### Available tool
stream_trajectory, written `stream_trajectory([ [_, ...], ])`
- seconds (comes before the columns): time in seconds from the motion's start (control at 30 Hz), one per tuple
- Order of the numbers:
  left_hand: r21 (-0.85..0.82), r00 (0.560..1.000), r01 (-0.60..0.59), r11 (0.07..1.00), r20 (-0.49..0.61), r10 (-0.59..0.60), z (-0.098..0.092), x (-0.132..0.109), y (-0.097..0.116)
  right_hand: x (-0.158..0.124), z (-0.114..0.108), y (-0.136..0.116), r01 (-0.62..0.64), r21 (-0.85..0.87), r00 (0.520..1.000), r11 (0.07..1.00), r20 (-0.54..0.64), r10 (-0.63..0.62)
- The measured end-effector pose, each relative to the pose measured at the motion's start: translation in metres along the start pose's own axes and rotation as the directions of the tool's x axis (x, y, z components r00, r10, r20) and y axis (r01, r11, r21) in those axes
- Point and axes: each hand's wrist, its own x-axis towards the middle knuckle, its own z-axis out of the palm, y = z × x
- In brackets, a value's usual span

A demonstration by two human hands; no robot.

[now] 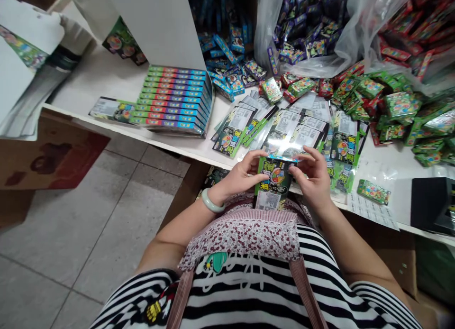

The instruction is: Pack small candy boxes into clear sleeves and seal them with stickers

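Close to my apron, both hands grip a black-and-green printed packet point(272, 182) with colourful round pictures and a pale label panel. A narrow blue strip shows along its far edge; whether that is a small box inside, I cannot tell. My left hand point(249, 172), below a pale bangle, pinches the left side with its thumb on the front. On the right side, my right hand point(314, 177) presses with its thumb, its fingers curled behind. Just beyond lie overlapping flat packets point(234, 130) of the same print. A neat stack of small boxes point(170, 101) stands to the left.
Loose blue boxes point(223, 49), purple boxes point(313, 25), red boxes point(419, 30) and green boxes point(401, 106) are heaped along the back and right. One green box point(374, 191) lies on a printed sheet near the edge. A black object point(432, 203) sits far right.
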Motion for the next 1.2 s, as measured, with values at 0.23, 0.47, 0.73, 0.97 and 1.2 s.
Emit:
stream_trajectory([
  [0.23, 0.059, 0.997, -0.075, 0.995, -0.029, 0.077, 0.001, 0.002, -0.002, -0.008, 0.011, 0.007, -0.001, 0.007, 0.986, 1.000, -0.169, 0.002],
  [0.47, 0.153, 0.911, -0.215, 0.964, -0.324, 0.255, 0.014, 0.015, 0.006, 0.016, -0.006, -0.013, 0.053, -0.075, 0.997, 0.996, 0.051, -0.049],
  [0.73, 0.050, 0.891, -0.180, 0.982, -0.414, 0.185, 0.016, 0.027, 0.010, 0.033, -0.009, -0.023, 0.014, -0.044, 0.990, 0.999, 0.138, -0.008],
  [0.97, 0.220, 0.910, -0.255, 0.942, -0.274, 0.310, 0.006, 0.030, 0.023, 0.044, -0.004, -0.033, -0.034, -0.058, 0.982, 0.998, 0.183, 0.044],
  [1.2, 0.213, 0.926, -0.142, 0.967, -0.316, 0.205, 0.004, 0.042, 0.033, 0.055, 0.002, -0.046, -0.115, -0.122, 0.962, 0.986, 0.233, 0.141],
])
